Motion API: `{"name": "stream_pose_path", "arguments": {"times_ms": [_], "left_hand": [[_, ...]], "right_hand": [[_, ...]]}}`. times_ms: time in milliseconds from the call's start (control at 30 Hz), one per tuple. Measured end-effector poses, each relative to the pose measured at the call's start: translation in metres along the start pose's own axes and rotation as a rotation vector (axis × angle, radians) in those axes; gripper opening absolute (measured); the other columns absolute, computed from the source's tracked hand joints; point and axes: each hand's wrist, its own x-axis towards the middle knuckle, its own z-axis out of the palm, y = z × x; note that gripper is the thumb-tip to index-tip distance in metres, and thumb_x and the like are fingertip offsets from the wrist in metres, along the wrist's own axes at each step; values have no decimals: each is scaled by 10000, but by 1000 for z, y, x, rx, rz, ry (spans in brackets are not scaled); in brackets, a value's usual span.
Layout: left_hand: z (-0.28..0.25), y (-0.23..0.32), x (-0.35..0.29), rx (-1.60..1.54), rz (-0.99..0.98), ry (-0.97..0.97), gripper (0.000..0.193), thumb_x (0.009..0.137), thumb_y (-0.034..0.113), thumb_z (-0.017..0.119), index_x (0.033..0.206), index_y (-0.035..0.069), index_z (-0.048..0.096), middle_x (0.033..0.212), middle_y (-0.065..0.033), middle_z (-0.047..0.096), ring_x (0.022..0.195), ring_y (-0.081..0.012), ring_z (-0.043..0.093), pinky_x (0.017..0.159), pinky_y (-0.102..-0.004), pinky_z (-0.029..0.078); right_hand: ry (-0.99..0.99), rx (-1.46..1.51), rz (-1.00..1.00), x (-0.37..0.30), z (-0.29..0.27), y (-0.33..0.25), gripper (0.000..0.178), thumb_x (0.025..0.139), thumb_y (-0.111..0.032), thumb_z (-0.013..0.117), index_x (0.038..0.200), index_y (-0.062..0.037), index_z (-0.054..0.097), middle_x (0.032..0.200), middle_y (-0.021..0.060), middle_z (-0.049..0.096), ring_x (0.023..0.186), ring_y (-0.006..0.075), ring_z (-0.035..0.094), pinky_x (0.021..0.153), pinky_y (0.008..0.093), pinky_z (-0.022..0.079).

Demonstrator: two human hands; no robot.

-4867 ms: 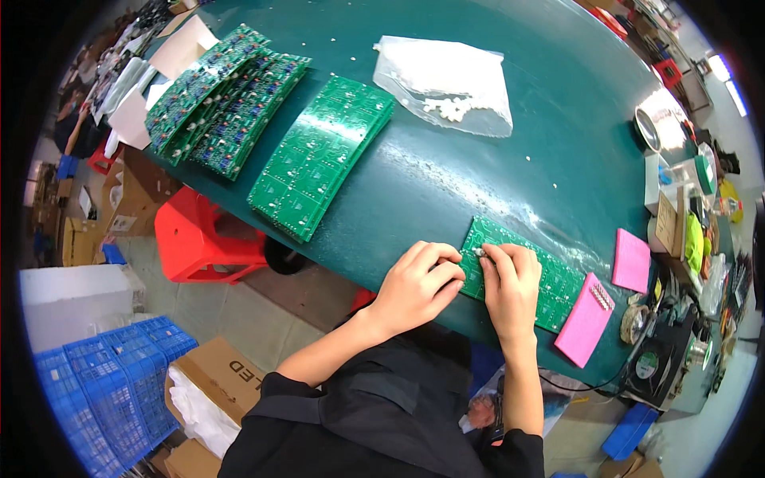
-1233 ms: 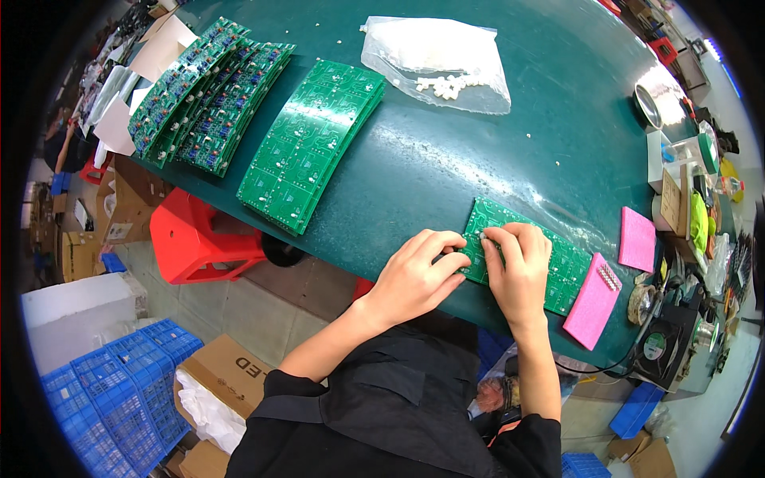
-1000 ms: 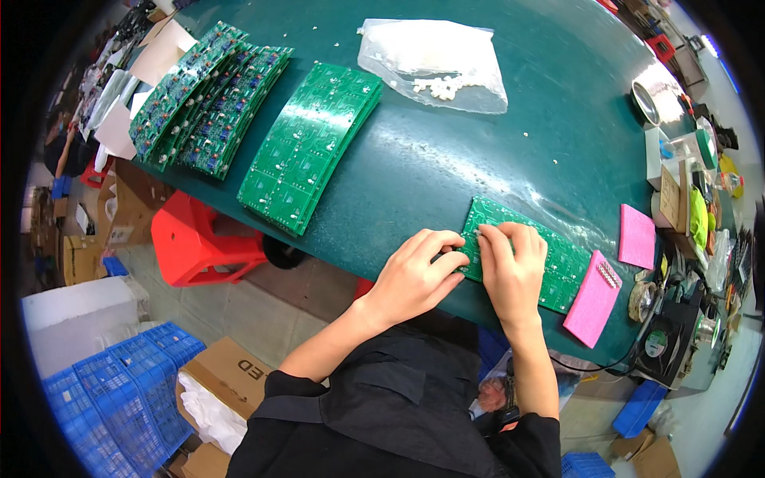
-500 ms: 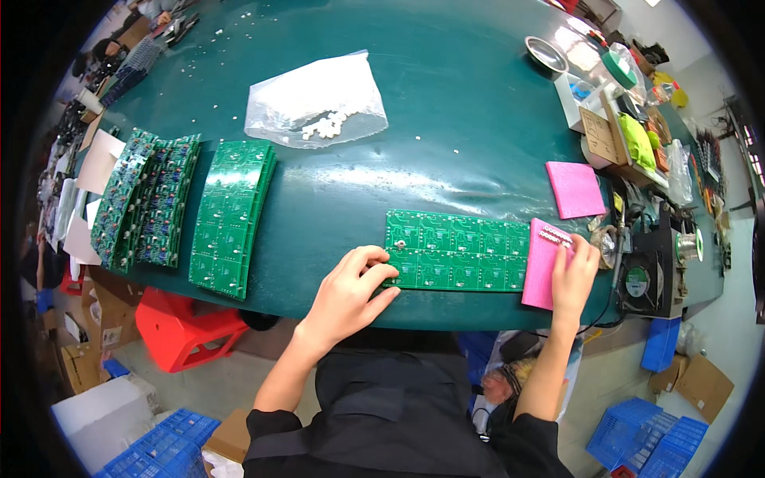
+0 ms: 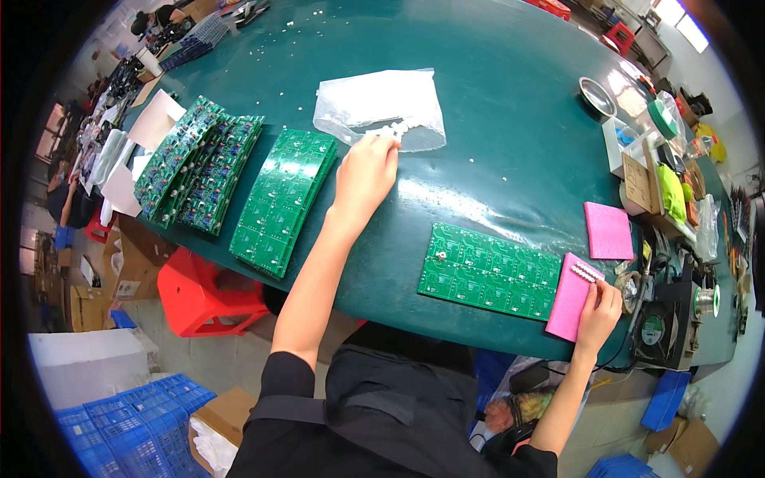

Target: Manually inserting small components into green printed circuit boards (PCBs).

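Observation:
My left hand (image 5: 366,177) is stretched forward to a clear plastic bag (image 5: 382,95). Its fingers are bunched at the small white parts (image 5: 405,126) by the bag's near edge, and the fingertips are partly hidden. On the right, my right hand (image 5: 599,311) rests at a pink foam pad (image 5: 564,307), fingers drawn together beside a double row of small white parts (image 5: 586,273) standing on it. Whatever they pinch is too small to make out. Against the pad's left side lies a green circuit board panel (image 5: 488,275) with one small metal part near its left end.
Left of centre lies a stack of green panels (image 5: 283,203), beside populated circuit boards (image 5: 211,171). A second pink pad (image 5: 610,231) lies near a black fan unit (image 5: 661,323) and solder spool (image 5: 707,301). Further back are a metal bowl (image 5: 598,97) and a cardboard box (image 5: 637,179).
My left hand has left the panel's left end and reached forward to the plastic bag. My right hand stays at the pink pad, slightly lower beside the row. The view has shifted.

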Motion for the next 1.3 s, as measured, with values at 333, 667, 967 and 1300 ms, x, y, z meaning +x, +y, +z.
{"name": "stream_pose_path", "arguments": {"times_ms": [333, 667, 967, 1300], "left_hand": [[38, -29, 36, 93, 28, 58, 111, 833, 85, 636, 938, 71, 668, 973, -123, 595, 897, -322, 630, 779, -431, 509], [-1, 72, -62, -1181, -295, -518, 226, 919, 124, 644, 1097, -15, 655, 939, -58, 675, 851, -105, 630, 784, -253, 519], [-24, 92, -104, -1557, -489, -628, 203, 902, 73, 652, 1082, -10, 608, 967, -84, 654, 857, -146, 638, 785, -279, 533], [-27, 90, -116, -1594, -524, -638, 160, 895, 61, 660, 1030, -14, 618, 945, -76, 648, 851, -145, 639, 772, -278, 534]], "right_hand": [[46, 159, 225, 5, 2, -5, 126, 860, -82, 640, 933, -9, 568, 857, 111, 588, 782, 263, 589, 736, 378, 481], [-138, 1187, 346, 2, -52, -130, 142, 868, 67, 602, 991, 4, 571, 987, 81, 618, 850, 125, 593, 786, 253, 490], [-244, 1252, 88, 13, -37, -197, 149, 815, 9, 707, 938, 29, 625, 902, 101, 629, 804, 166, 595, 732, 272, 487], [-280, 1146, 47, 10, -41, -196, 151, 779, 12, 726, 894, 25, 628, 846, 100, 633, 759, 182, 603, 675, 285, 491]]}}
